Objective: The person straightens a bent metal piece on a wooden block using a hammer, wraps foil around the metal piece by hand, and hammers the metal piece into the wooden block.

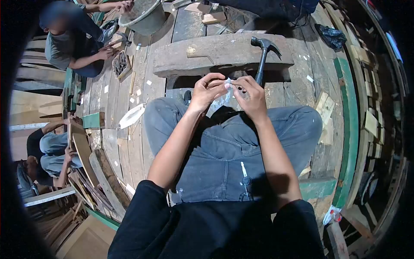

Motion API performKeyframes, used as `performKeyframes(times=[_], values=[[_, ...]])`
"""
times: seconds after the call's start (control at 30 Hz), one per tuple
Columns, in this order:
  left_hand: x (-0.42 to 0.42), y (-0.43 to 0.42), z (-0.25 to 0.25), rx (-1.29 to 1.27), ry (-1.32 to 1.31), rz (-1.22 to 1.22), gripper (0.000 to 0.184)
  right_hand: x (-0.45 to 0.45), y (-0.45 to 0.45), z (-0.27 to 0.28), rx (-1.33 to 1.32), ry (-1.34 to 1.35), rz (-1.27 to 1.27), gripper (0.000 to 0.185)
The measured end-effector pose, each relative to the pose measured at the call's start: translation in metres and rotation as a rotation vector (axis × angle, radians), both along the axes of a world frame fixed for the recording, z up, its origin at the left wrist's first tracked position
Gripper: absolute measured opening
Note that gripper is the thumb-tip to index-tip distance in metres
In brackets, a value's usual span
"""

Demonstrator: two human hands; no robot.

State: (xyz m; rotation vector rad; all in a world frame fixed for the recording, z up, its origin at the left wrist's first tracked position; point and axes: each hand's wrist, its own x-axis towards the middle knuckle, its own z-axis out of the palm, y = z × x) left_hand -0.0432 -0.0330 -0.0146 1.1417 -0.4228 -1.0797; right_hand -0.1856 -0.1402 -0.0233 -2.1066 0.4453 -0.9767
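My left hand (206,93) and my right hand (251,97) meet in front of my lap, fingertips pinched together. Between them is a small whitish scrap (228,80), too small to tell its kind. Just beyond my hands lies a thick wooden beam (181,56). A claw hammer (262,60) leans against the beam, its head on top and its dark handle running down near my right fingers. On the beam's top rests a short piece of wood with a thin bent rod (199,53).
A bucket (148,19) stands at the back left, near a seated person (71,47) with a hammer. Close by is a box of dark small pieces (122,64). Another person (54,151) sits at the left among planks. A green-painted beam (348,129) runs along the right.
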Motion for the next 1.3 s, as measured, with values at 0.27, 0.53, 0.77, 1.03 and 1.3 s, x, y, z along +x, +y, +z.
performKeyframes(times=[0.27,0.53,0.77,1.03,1.3], values=[[0.01,0.002,-0.005,-0.023,0.114,0.103,0.023,0.001,0.006,0.009,0.094,-0.016,0.046,0.026],[0.006,-0.003,-0.003,0.005,-0.279,0.015,0.026,0.006,0.004,-0.019,0.698,-0.031,0.075,0.026],[0.004,-0.005,0.002,0.063,-0.493,-0.05,0.021,0.005,0.0,-0.021,0.478,-0.027,-0.034,0.018],[0.004,-0.004,-0.01,-0.035,-0.288,-0.08,0.022,0.005,-0.001,-0.019,0.772,-0.061,0.06,0.021],[0.004,-0.003,-0.003,0.088,-0.445,-0.091,0.021,0.003,-0.005,-0.018,0.948,-0.074,0.154,0.022]])
